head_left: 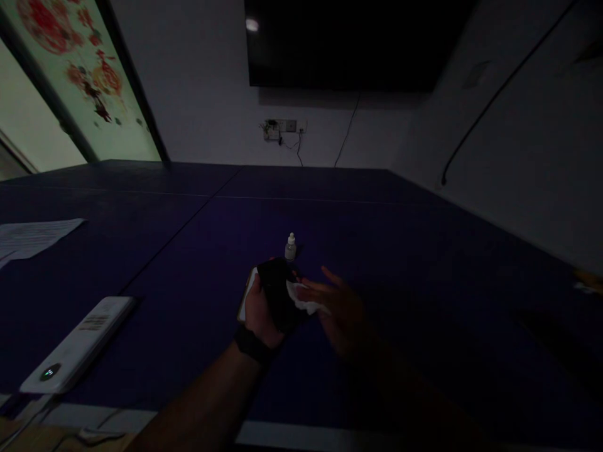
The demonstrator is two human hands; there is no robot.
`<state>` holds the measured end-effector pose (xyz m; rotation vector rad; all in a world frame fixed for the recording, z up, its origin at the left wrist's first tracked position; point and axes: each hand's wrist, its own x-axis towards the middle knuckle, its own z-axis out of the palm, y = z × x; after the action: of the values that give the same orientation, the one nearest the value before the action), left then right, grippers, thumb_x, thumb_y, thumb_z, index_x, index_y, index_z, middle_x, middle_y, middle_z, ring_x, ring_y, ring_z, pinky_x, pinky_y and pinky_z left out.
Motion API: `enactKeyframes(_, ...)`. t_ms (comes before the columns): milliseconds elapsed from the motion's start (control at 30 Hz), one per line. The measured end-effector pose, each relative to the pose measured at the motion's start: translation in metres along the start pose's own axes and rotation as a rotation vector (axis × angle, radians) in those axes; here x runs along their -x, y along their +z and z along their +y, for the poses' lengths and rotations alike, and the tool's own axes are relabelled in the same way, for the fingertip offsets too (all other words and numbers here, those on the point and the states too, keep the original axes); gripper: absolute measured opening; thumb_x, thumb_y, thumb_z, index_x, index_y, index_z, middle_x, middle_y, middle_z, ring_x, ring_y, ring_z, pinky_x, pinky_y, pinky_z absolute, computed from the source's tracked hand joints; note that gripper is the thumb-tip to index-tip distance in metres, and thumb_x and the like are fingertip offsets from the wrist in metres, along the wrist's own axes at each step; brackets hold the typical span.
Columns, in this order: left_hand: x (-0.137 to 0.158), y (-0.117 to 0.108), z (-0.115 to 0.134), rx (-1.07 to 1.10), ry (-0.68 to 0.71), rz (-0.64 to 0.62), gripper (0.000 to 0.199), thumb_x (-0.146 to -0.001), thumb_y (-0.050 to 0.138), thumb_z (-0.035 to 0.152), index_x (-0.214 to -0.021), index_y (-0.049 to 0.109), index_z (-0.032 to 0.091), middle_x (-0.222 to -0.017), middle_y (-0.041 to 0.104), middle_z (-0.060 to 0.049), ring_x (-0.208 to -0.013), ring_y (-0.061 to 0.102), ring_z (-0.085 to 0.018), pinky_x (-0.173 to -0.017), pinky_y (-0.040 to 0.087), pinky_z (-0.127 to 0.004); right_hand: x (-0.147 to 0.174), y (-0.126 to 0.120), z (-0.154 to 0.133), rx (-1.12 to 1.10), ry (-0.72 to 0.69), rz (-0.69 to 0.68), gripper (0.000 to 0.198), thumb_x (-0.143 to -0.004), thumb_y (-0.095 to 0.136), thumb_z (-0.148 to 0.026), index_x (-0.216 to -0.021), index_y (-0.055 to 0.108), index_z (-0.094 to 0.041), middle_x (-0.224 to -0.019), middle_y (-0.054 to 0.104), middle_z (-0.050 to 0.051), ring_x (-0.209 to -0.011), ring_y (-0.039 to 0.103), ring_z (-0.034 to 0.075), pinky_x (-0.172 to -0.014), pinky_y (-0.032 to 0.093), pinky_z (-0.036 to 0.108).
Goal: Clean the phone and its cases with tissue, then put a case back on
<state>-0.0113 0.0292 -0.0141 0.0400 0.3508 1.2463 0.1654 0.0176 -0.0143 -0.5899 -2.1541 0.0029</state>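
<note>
In the dim head view, my left hand (259,314) is closed around a dark, flat object that looks like a smartphone (274,290), tilted up. My right hand (343,312) has a crumpled white wipe (307,302) under its fingers, at the phone's right edge. Whether the wipe presses on the phone's face is hard to make out in the dark. Just beyond the phone stands a small dropper bottle (291,250) with a white cap, upright on the table. A flat white item with a brownish edge (245,300) shows behind my left hand.
The dark blue table (198,251) has a seam running across it. A white power bank (78,345) with a lit display and a cable lies at the left. Printed paper sheets (40,238) lie farther left. A black screen (353,44) hangs on the wall above several sockets (285,127).
</note>
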Motion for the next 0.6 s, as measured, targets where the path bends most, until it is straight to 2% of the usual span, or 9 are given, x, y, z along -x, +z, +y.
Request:
enactKeyframes(67,0.001,0.000,0.000,0.016,-0.024,-0.035,0.049,-0.105,0.034,0.050,-0.132,0.060,0.019,-0.101,0.073,-0.011,-0.089,0.072,-0.025,-0.089,0.053,-0.040,0.000,-0.005,0.001,0.032,0.001,0.046,0.050,-0.091,0.043,-0.011,-0.137,0.058,-0.021,-0.132,0.071,0.007,-0.131,0.061,0.020,-0.120,0.038,0.049)
enactKeyframes(233,-0.004,-0.010,0.004,-0.005,-0.057,-0.036,0.051,-0.103,0.039,0.052,-0.129,0.062,0.015,-0.095,0.074,-0.011,-0.082,0.071,-0.023,-0.084,0.054,-0.036,-0.002,-0.004,0.003,-0.033,-0.255,-0.285,0.053,-0.084,0.047,-0.017,-0.135,0.061,-0.014,-0.136,0.069,0.011,-0.135,0.058,0.020,-0.117,0.043,0.046)
enactKeyframes(367,-0.004,-0.009,0.004,0.018,-0.040,-0.045,0.047,-0.104,0.041,0.049,-0.136,0.058,0.019,-0.099,0.075,-0.010,-0.088,0.071,-0.024,-0.090,0.052,-0.039,0.000,-0.003,0.011,-0.012,-0.182,-0.231,0.057,-0.081,0.049,-0.012,-0.136,0.060,-0.017,-0.131,0.072,0.009,-0.130,0.062,0.021,-0.119,0.040,0.052)
enactKeyframes(467,-0.003,-0.005,0.003,0.011,-0.072,-0.013,0.051,-0.104,0.037,0.052,-0.134,0.058,0.017,-0.101,0.074,-0.011,-0.088,0.072,-0.024,-0.086,0.053,-0.037,-0.001,-0.001,0.010,0.065,-0.112,-0.254,0.059,-0.083,0.051,-0.011,-0.141,0.056,-0.012,-0.142,0.063,0.015,-0.139,0.054,0.025,-0.118,0.041,0.055)
enactKeyframes(533,-0.002,-0.004,0.003,-0.004,-0.085,-0.002,0.052,-0.104,0.036,0.053,-0.133,0.059,0.016,-0.098,0.074,-0.011,-0.085,0.072,-0.023,-0.081,0.054,-0.036,-0.002,-0.001,0.009,0.009,-0.149,-0.323,0.058,-0.083,0.050,-0.011,-0.141,0.055,-0.011,-0.143,0.063,0.015,-0.141,0.051,0.025,-0.120,0.039,0.054)
enactKeyframes(600,-0.002,-0.004,0.003,-0.030,-0.066,-0.013,0.051,-0.104,0.037,0.052,-0.134,0.060,0.018,-0.094,0.074,-0.010,-0.081,0.072,-0.023,-0.080,0.054,-0.035,-0.003,-0.003,0.009,-0.079,-0.206,-0.344,0.057,-0.083,0.047,-0.011,-0.139,0.057,-0.015,-0.136,0.069,0.011,-0.137,0.056,0.022,-0.122,0.035,0.053)
